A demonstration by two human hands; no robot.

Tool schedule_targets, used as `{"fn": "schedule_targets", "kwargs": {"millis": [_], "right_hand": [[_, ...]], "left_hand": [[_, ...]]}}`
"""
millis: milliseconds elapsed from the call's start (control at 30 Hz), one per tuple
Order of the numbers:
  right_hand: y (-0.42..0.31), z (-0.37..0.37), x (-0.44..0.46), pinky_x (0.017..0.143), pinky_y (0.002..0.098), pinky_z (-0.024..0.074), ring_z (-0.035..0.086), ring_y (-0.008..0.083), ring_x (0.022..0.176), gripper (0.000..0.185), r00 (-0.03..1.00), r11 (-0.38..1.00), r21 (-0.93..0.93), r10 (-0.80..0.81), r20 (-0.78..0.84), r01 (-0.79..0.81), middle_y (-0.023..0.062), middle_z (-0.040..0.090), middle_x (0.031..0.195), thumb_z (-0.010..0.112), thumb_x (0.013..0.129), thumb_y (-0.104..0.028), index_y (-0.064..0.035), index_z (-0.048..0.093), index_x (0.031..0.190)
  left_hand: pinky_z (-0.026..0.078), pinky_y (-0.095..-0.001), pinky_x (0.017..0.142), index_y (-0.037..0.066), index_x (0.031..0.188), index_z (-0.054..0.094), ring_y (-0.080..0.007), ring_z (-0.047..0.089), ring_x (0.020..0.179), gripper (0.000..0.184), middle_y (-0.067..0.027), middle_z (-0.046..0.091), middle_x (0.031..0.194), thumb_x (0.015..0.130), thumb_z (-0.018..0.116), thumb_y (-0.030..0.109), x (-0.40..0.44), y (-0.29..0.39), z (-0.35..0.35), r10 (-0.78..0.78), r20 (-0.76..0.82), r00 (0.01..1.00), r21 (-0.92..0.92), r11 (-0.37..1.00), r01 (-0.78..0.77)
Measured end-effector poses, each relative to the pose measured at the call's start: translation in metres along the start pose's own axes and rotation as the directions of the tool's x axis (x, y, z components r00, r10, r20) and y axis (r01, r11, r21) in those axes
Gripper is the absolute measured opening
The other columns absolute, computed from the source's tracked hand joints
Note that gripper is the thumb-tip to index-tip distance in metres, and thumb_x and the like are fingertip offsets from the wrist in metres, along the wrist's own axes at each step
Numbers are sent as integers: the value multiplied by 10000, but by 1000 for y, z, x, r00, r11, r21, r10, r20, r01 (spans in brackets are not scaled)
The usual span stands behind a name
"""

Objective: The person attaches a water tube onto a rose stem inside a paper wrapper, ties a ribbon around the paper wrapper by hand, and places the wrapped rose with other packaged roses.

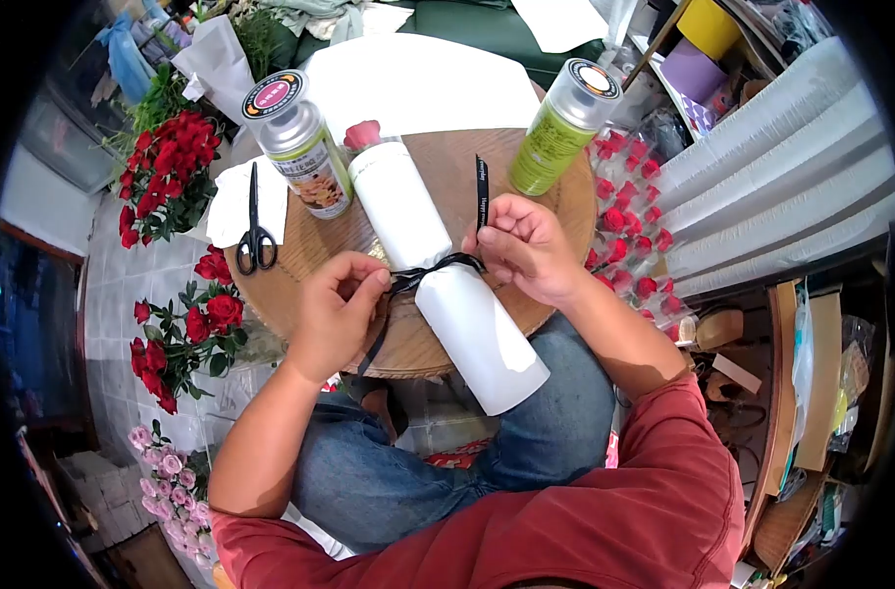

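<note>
A single rose [362, 133] shows at the far end of a white paper wrap [477, 339], which lies across the table edge and is narrowed at its middle. Black ribbon [438, 263] circles that narrow part, with a loop or knot on the left side. My left hand [335, 309] pinches the ribbon at the left, where one tail hangs down. On the other side, my right hand [528, 250] has thumb and fingers closed on the ribbon. A printed ribbon end [482, 191] stands up above those fingers.
Two spray cans, one left [305, 152] and one right [565, 128], stand on the round wooden table [271, 294]. Black scissors [256, 226] lie at its left edge. Red roses [173, 162] and pink roses [173, 486] fill the left side; wrapped roses [629, 216] are at right.
</note>
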State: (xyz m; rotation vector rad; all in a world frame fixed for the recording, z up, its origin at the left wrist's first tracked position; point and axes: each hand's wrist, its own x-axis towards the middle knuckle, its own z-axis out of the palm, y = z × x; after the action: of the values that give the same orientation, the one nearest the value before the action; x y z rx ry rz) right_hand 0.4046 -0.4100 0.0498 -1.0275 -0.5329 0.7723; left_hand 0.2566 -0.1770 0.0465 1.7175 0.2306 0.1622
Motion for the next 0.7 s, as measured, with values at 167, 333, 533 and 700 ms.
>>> {"fn": "schedule_targets", "kwargs": {"millis": [167, 333, 533, 700], "right_hand": [[-2, 2, -2, 488, 202, 424, 499, 53, 541, 38, 1000, 1000, -5, 14, -10, -14, 144, 730, 1008, 585, 1034, -65, -33, 566, 1038], [-1, 2, -3, 485, 197, 432, 502, 51, 528, 31, 999, 999, -36, 7, -34, -8, 156, 736, 991, 561, 1043, -64, -35, 558, 1032], [-2, 2, -6, 487, 199, 433, 503, 52, 530, 31, 998, 997, -82, -3, -59, -2, 154, 736, 993, 559, 1044, -63, -38, 551, 1027], [0, 2, -6, 485, 203, 431, 507, 57, 533, 27, 999, 999, -46, -6, -45, 4, 147, 729, 995, 555, 1045, -61, -37, 549, 1034]], "left_hand": [[422, -197, 566, 27, 1086, 643, -38, 534, 643, 133, -2, 661, 831, 995, 680, 115, 3, 4, -6, -111, 134, 985, -200, 970, 136], [461, -188, 670, 35, 1136, 617, -34, 561, 740, 206, 21, 641, 852, 949, 702, 18, 3, 3, -4, -29, 145, 989, -235, 970, 63], [460, -186, 645, 23, 1093, 658, -40, 562, 729, 146, 14, 650, 879, 952, 694, 13, 1, -5, -3, -12, 70, 997, -98, 995, 19], [411, -192, 536, 23, 1084, 674, -52, 543, 657, 112, -33, 688, 896, 993, 663, 86, 1, 8, -10, -138, 176, 975, -318, 929, 189]]}}
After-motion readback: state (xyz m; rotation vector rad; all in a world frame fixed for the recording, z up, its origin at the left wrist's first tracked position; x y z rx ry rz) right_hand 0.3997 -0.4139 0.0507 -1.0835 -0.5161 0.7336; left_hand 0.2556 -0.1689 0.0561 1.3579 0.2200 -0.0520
